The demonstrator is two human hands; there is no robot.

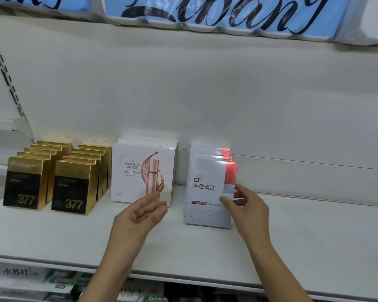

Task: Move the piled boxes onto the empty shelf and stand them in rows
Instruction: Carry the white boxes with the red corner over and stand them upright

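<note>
On the white shelf [52,236] stand two rows of gold boxes marked 377 [72,188] at the left. A row of white boxes with a rose bottle picture [135,171] stands in the middle. To its right is a row of pale grey boxes with a red strip [207,184]. My right hand [247,208] grips the front grey box at its right edge, thumb on the face. My left hand [140,216] hovers palm up with fingers apart, just in front of the white box's lower corner, holding nothing.
The shelf's right part [314,225] is bare up to the back panel. A blue banner with black script [205,14] hangs above. A slotted upright [7,77] runs down the left. Packaged goods [52,280] fill the shelf below.
</note>
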